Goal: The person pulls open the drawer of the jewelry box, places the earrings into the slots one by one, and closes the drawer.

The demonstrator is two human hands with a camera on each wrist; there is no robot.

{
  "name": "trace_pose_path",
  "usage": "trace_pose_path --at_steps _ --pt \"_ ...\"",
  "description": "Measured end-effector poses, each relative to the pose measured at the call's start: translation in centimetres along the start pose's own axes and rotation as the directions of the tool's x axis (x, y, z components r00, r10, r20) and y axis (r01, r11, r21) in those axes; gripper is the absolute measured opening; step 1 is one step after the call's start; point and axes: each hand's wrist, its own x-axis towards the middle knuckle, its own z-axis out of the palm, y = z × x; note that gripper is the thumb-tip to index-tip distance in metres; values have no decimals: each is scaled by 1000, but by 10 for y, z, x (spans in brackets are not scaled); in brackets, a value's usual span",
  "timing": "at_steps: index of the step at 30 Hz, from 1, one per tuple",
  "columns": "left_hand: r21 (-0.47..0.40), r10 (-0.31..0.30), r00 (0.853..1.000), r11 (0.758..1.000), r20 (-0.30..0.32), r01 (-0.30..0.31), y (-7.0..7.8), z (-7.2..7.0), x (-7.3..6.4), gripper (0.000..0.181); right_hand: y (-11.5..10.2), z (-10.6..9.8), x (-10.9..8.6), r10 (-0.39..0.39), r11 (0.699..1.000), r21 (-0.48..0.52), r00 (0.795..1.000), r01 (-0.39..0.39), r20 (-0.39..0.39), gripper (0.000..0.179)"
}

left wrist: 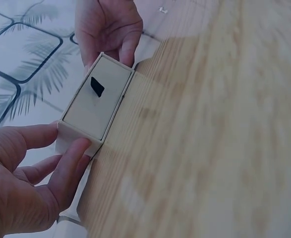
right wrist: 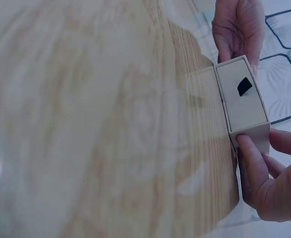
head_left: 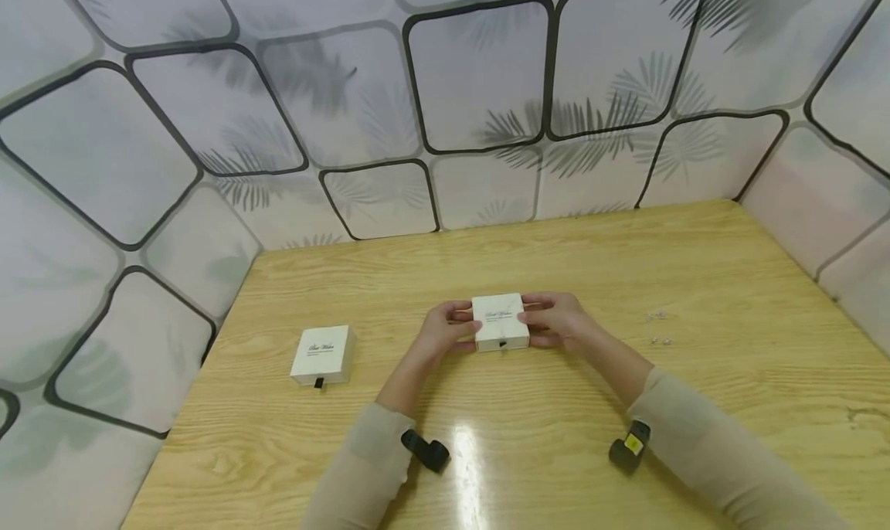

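A small white gift box [head_left: 501, 325] with dark script on its lid lies flat on the table, a short black ribbon tab [left wrist: 97, 87] on its front face. My left hand [head_left: 443, 331] grips its left side, thumb at the front part and fingers towards the back. On the opposite side my right hand [head_left: 556, 319] grips it the same way, its thumb over the lid's edge. In both wrist views the drawer front [right wrist: 241, 101] sits flush inside the sleeve, and fingertips press the end walls. What is inside the box is hidden.
A second white gift box [head_left: 323, 355], also with a black tab, stands to the left on the wooden table [head_left: 556, 437]. Several tiny shiny pieces [head_left: 657, 315] lie to the right of my right hand. A patterned cloth wall [head_left: 480, 74] rises behind the table.
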Motion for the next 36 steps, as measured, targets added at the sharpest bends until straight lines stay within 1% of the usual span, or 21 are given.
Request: trace_pose_path --at_steps 8,16,20,25,36 --pt "-8 -11 1000 1000 -12 11 0 7 5 49 1 -8 -1 1 1000 -5 1000 -1 7 58" --pt "-24 -9 1000 1000 -25 8 -1 13 8 50 2 -16 0 0 1000 -8 1000 0 17 59" --pt "-46 1 1000 999 -20 -1 -2 16 10 50 2 -20 -1 -2 1000 -14 1000 2 22 60" --pt "-45 5 1000 999 -11 -6 -2 20 13 49 1 -25 -2 1 1000 0 1000 -1 23 61" --pt "-45 -12 1000 999 -20 11 0 25 17 48 -3 -28 -5 10 1000 19 999 -11 36 62"
